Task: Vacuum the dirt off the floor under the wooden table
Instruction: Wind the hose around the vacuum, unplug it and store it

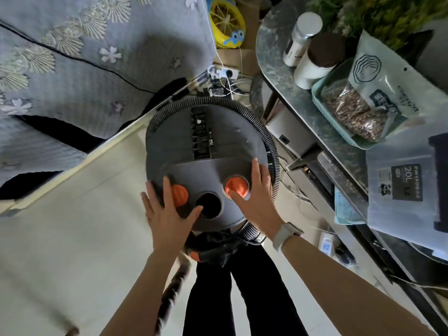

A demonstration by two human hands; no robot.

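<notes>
A round grey vacuum cleaner stands on the pale floor in front of my legs, seen from above. A ribbed black hose is coiled around its rim. Two orange round buttons and a dark hole sit on its near top panel. My left hand lies flat on the near left edge, fingers spread over the left orange button. My right hand rests on the right side, its thumb on the right orange button. Neither hand grips anything.
A bed with a grey embroidered cover fills the left. A marble-topped table on the right carries bottles, a tray of bagged goods and plastic bags. Power strips and cables lie behind the vacuum and by the table's base. A striped cat tail crosses the floor.
</notes>
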